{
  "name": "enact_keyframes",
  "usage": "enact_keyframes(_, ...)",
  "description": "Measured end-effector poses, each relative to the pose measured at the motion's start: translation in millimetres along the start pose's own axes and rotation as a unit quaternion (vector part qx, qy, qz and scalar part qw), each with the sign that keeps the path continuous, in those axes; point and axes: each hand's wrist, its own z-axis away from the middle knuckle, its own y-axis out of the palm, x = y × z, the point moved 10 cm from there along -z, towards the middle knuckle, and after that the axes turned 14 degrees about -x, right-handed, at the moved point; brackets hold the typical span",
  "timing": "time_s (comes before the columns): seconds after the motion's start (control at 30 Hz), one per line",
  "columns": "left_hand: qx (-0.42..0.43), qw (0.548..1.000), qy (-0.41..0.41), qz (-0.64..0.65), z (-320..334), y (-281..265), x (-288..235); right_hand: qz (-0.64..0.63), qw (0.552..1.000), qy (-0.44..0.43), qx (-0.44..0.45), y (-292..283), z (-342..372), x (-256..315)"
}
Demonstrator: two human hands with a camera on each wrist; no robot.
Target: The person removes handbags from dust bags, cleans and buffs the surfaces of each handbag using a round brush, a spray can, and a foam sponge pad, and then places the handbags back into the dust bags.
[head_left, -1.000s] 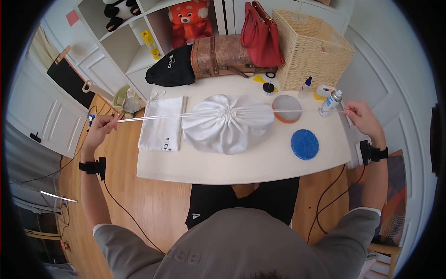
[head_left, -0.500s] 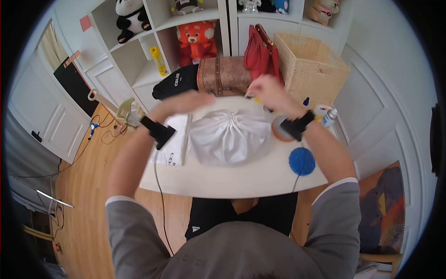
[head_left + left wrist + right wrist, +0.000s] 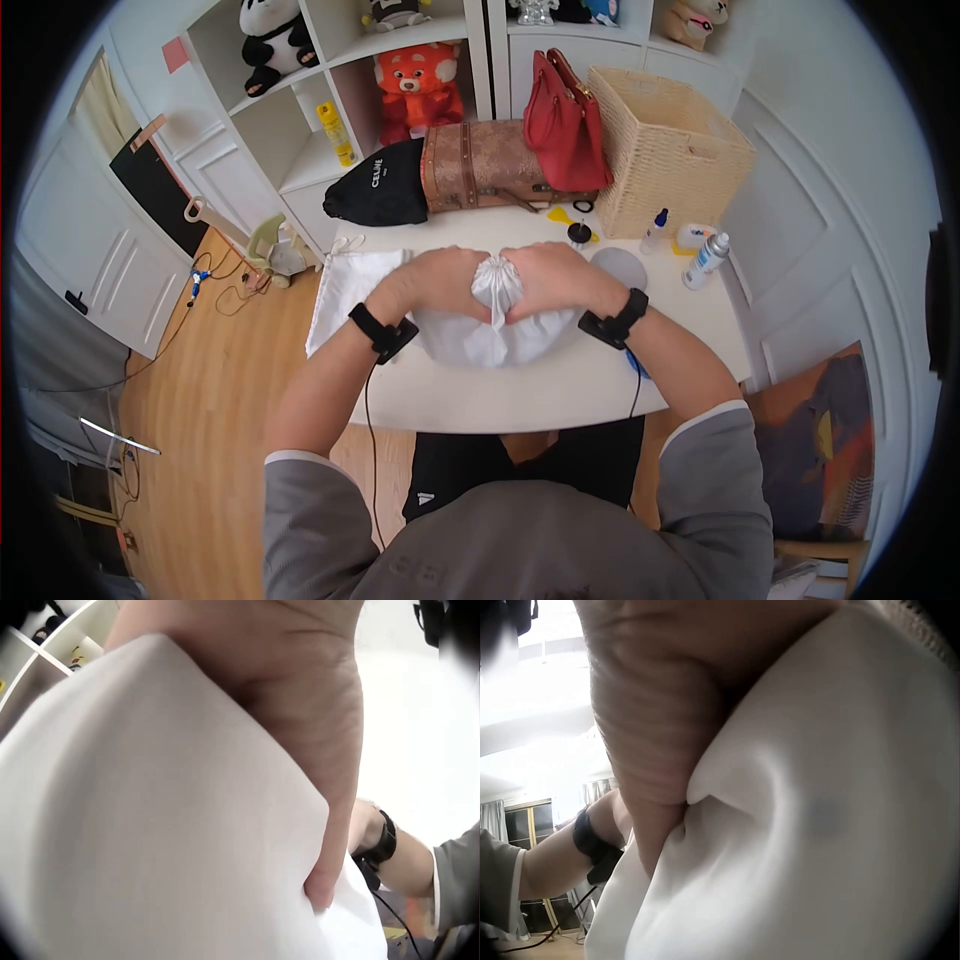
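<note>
A white drawstring bag with a full, rounded body sits on the table, its gathered neck bunched upright between the two hands. The left hand curls round the neck from the left, and the right hand from the right; the thumbs are on the near side. White cloth fills much of the left wrist view, with the left hand against it. In the right wrist view the right hand presses into folds of the cloth. The far fingers are hidden behind the neck.
On the white table lie a flat white pouch, a grey disc and a spray can. Behind stand a black bag, a brown case, a red handbag and a wicker basket.
From holding the cords stretched wide to each side, both hands have come inward to the bag's neck, which they now grip. The neck stands bunched up higher than before.
</note>
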Motion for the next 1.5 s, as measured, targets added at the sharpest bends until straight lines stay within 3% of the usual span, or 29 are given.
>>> enact_keyframes(0.23, 0.086, 0.987, -0.001, 0.132, -8, 19, 5, 0.022, 1.0, 0.008, -0.016, -1, 0, 0)
enact_keyframes(0.3, 0.072, 0.99, -0.042, 0.111, -9, 18, 13, 0.027, 0.999, 0.015, -0.018, 2, -1, -3)
enact_keyframes(0.37, 0.069, 0.991, -0.039, 0.105, -7, 21, 13, 0.039, 0.999, 0.022, -0.008, 2, 1, -2)
enact_keyframes(0.47, -0.003, 0.998, -0.022, 0.063, -2, 5, 4, 0.033, 0.999, 0.02, -0.037, -3, 7, 2)
enact_keyframes(0.63, -0.022, 1.0, -0.003, 0.021, 4, 0, -6, 0.012, 0.999, 0.027, -0.04, -6, 12, 8)
enact_keyframes(0.87, -0.02, 0.993, 0.044, 0.106, 5, 3, -2, -0.034, 0.998, 0.042, -0.023, -3, 8, -1)
enact_keyframes(1.0, -0.027, 0.988, -0.037, 0.145, 10, -1, 8, -0.113, 0.99, 0.09, -0.006, -13, 12, -6)
enact_keyframes(1.1, 0.032, 0.989, -0.104, 0.1, 14, 7, 16, -0.101, 0.991, 0.085, -0.007, -3, 10, -15)
enact_keyframes(1.17, -0.056, 0.99, -0.032, 0.128, 11, -5, 5, -0.128, 0.989, 0.071, -0.025, -3, 12, -14)
enact_keyframes(1.23, -0.06, 0.983, -0.068, 0.163, 14, -3, 10, -0.194, 0.971, 0.132, -0.05, -7, 12, -25)
enact_keyframes(1.3, -0.211, 0.935, 0.008, 0.284, 16, -29, 10, -0.217, 0.966, 0.128, -0.048, -7, 12, -27)
enact_keyframes(1.33, -0.241, 0.915, 0.023, 0.323, 15, -37, 15, -0.239, 0.962, 0.123, -0.046, -7, 13, -27)
enact_keyframes(1.43, -0.16, 0.925, 0.02, 0.344, 17, -23, 6, -0.266, 0.955, 0.107, -0.072, -12, 17, -23)
enact_keyframes(1.47, -0.149, 0.955, 0.042, 0.254, 18, -20, -7, -0.267, 0.954, 0.11, -0.078, -11, 18, -25)
enact_keyframes(1.5, -0.146, 0.956, 0.047, 0.252, 17, -20, -15, -0.268, 0.954, 0.106, -0.088, -9, 18, -27)
